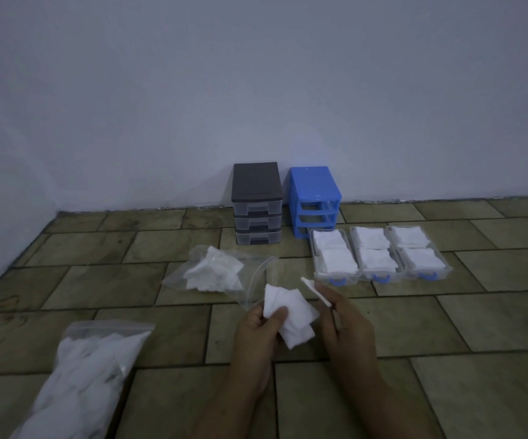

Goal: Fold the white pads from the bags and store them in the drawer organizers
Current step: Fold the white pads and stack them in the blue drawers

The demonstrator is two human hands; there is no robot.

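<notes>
My left hand (256,334) grips a small bunch of white pads (291,315) above the tiled floor. My right hand (348,324) pinches one folded pad (315,291) edge-on, just right of the bunch. An open clear bag (215,272) with several pads lies beyond my hands. A fuller bag of pads (88,369) lies at the lower left. Three clear drawers (379,253) with blue handles sit on the floor to the right, each filled with folded pads. The blue organizer frame (315,198) stands behind them with its slots empty.
A dark-topped organizer (256,202) with three clear drawers pushed in stands against the wall, left of the blue frame. The floor (446,327) is brownish tile. The wall corner is at the far left.
</notes>
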